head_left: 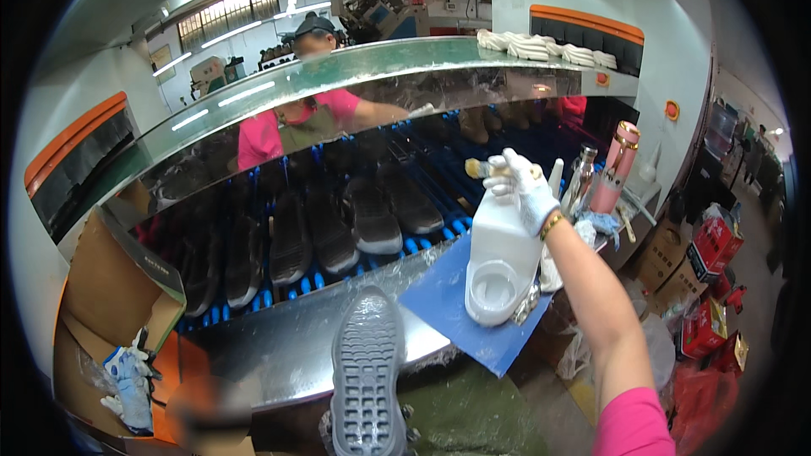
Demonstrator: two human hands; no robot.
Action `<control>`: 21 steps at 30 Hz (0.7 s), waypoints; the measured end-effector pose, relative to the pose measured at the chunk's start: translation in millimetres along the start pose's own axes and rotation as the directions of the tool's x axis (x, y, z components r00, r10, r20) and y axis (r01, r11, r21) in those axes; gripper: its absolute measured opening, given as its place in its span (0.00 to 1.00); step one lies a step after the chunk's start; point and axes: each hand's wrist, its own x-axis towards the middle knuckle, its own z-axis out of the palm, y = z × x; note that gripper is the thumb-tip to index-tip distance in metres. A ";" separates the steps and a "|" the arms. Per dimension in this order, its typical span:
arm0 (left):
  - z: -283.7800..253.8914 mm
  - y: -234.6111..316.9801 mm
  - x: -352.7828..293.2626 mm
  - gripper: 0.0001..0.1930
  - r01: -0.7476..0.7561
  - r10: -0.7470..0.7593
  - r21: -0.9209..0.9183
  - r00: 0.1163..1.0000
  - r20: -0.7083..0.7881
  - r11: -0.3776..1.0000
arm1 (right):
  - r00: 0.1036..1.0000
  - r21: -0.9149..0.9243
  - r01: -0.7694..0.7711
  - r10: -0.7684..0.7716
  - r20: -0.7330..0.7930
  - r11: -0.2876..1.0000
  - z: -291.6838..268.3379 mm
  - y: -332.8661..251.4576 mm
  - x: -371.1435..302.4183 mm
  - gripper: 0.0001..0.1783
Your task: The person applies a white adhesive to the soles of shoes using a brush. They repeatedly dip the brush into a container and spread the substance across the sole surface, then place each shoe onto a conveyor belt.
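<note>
One glossy grey, grid-studded sole [367, 363] in left hand [410, 434], brush [476, 169] in right hand [525, 190].

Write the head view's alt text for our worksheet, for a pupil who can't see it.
A white-gloved right hand holds a brush near the top of a white plastic container on a blue sheet. A grey shoe sole is in the foreground; dark soles lie on blue rods behind.

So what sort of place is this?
Probably a shoe factory: dark soles lie side by side on blue rollers, a grey sole is nearer, and the gloved right hand holds a brush.
</note>
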 end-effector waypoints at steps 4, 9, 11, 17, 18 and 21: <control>59.4 14.4 57.2 0.31 0.124 -0.133 0.160 0.990 0.045 0.979 | 1.000 0.193 0.006 -0.006 -0.003 0.981 2.4 10.3 -7.2 0.23; 238.0 13.9 248.4 0.40 0.041 -0.138 0.215 0.878 0.457 0.976 | 0.989 0.033 0.122 -0.118 -0.092 0.992 8.2 6.6 -19.0 0.22; 304.6 6.3 300.5 0.46 0.024 -0.063 0.090 0.884 0.463 0.996 | 1.000 0.230 -0.003 0.009 -0.027 0.973 16.1 5.5 -13.6 0.21; 240.5 -37.1 305.9 0.20 -0.547 -0.373 0.731 0.631 0.680 0.408 | 0.995 0.621 -0.089 0.047 0.083 0.779 -26.6 40.0 13.8 0.24; 214.2 -34.1 296.1 0.16 -0.659 -0.445 0.728 0.604 0.661 0.187 | 0.998 0.581 -0.038 0.055 -0.013 0.813 -19.8 33.7 6.1 0.24; 147.6 10.3 311.4 0.16 -0.779 -0.404 0.610 0.609 0.682 -0.146 | 0.982 0.672 0.026 0.106 -0.155 0.740 -2.5 14.8 -5.0 0.19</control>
